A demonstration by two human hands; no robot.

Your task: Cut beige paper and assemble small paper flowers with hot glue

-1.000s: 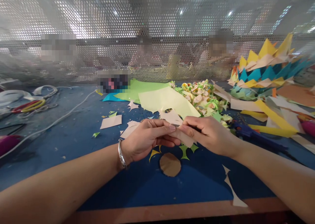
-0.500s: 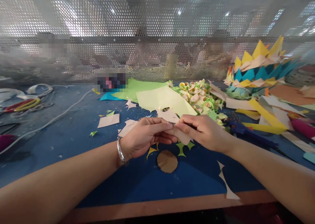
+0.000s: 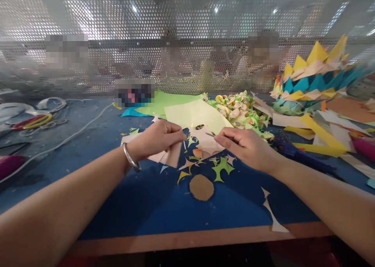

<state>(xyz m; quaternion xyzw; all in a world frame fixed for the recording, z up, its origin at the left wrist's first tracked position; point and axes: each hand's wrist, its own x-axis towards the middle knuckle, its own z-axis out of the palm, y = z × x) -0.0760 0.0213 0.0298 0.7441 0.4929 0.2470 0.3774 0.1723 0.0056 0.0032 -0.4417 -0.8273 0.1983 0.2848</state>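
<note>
My left hand (image 3: 159,140), with a silver bangle at the wrist, is closed in a pinch above pale pink paper pieces (image 3: 171,155). Whatever its fingertips hold, if anything, is too small to make out. My right hand (image 3: 238,146) grips a thin pointed metal tool (image 3: 209,134); most of it is hidden in the fingers. Between the hands lies a pale pink sheet with cut-out edges (image 3: 206,141), with a small curled pink-orange piece (image 3: 197,153) by it. A round brown cardboard disc (image 3: 202,187) rests on the blue table, nearer to me.
Green paper scraps (image 3: 220,169) lie around the disc. Behind are a pale yellow sheet (image 3: 193,112), green paper (image 3: 166,103) and a heap of curled paper pieces (image 3: 238,110). At right are a blue glue gun (image 3: 304,157) and a layered folded-paper piece (image 3: 310,85). A white cable (image 3: 67,140) crosses the left.
My hands have come apart: the left moved left, away from the pink paper piece both were holding. The tool's tip now shows at my right fingers, and the curled piece is visible between the hands.
</note>
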